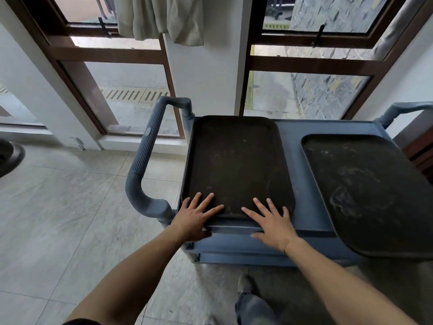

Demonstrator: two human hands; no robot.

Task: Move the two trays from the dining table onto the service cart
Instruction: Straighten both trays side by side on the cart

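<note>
Both dark trays lie on the service cart (290, 174): the left tray (236, 165) at its left end beside the handle (145, 156), long axis running away from the person; the right tray (375, 191) overhanging the near right edge. The left hand (195, 218) and right hand (273, 221) rest flat, each grip spread wide, holding nothing, fingertips on the left tray's near rim. No legible writing.

One camera sits on the person's head. It looks forward and down, close over the cart (302, 174). The windows (121, 85) are behind it.
</note>
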